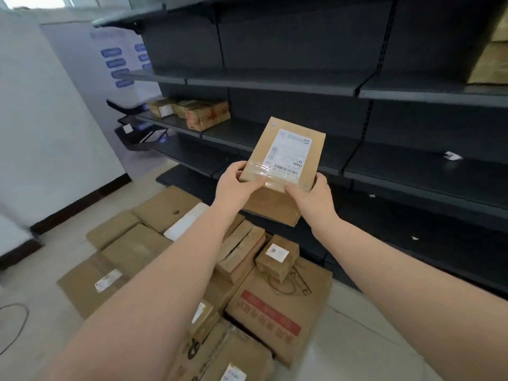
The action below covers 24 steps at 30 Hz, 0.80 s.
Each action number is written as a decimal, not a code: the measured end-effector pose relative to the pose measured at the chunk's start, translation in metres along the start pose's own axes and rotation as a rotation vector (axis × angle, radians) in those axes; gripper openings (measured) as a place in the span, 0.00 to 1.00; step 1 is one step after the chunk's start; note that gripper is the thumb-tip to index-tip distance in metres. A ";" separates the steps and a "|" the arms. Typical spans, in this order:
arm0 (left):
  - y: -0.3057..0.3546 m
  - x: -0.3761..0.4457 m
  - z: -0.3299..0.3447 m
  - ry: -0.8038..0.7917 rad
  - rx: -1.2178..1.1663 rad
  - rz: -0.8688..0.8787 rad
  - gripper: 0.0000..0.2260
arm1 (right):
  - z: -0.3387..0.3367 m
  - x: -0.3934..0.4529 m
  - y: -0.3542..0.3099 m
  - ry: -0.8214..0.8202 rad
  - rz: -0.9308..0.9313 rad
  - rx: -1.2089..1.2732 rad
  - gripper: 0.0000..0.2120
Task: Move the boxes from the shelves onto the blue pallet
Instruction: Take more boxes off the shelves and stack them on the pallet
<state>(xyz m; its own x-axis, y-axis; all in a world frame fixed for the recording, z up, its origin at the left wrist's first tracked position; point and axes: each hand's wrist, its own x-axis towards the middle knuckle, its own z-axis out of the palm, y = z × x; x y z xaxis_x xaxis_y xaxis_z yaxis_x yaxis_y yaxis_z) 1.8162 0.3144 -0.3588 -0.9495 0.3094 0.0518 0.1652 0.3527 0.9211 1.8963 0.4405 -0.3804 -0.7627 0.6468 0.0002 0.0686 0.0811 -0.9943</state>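
I hold a brown cardboard box [286, 152] with a white shipping label in mid-air in front of the dark shelves [275, 83]. My left hand [236, 185] grips its near left corner and my right hand [310, 196] grips its near right corner. Below my arms lies a pile of cardboard boxes [277, 303] on the floor; the blue pallet is hidden under them. A few small boxes [203, 114] remain on a middle shelf at the left. More cardboard [492, 59] sits on an upper shelf at the far right.
Black wire baskets [137, 127] hang at the shelf unit's left end. A white wall panel [41, 119] with a dark baseboard stands at the left. A thin cable [16, 325] lies on the tiled floor at lower left. Scraps of paper [452, 155] lie on the right shelves.
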 end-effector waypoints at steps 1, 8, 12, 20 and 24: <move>-0.009 -0.016 -0.007 0.020 0.001 -0.028 0.22 | 0.004 -0.016 0.005 -0.030 0.019 -0.003 0.31; -0.053 -0.118 -0.064 0.045 0.051 -0.106 0.21 | 0.032 -0.126 0.034 -0.141 0.129 0.010 0.29; -0.065 -0.156 -0.102 0.055 0.001 -0.140 0.20 | 0.050 -0.167 0.027 -0.165 0.119 -0.002 0.28; -0.087 -0.183 -0.181 0.044 -0.008 -0.062 0.20 | 0.112 -0.217 0.003 -0.182 0.107 0.043 0.28; -0.114 -0.184 -0.217 -0.043 -0.025 -0.127 0.29 | 0.156 -0.234 0.004 -0.179 0.149 0.040 0.25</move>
<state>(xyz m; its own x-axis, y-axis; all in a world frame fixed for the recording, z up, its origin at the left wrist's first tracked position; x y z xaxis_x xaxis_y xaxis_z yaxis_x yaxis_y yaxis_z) 1.9141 0.0257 -0.3892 -0.9499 0.3017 -0.0822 0.0369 0.3691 0.9287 1.9749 0.1707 -0.4013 -0.8481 0.5045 -0.1618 0.1657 -0.0375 -0.9855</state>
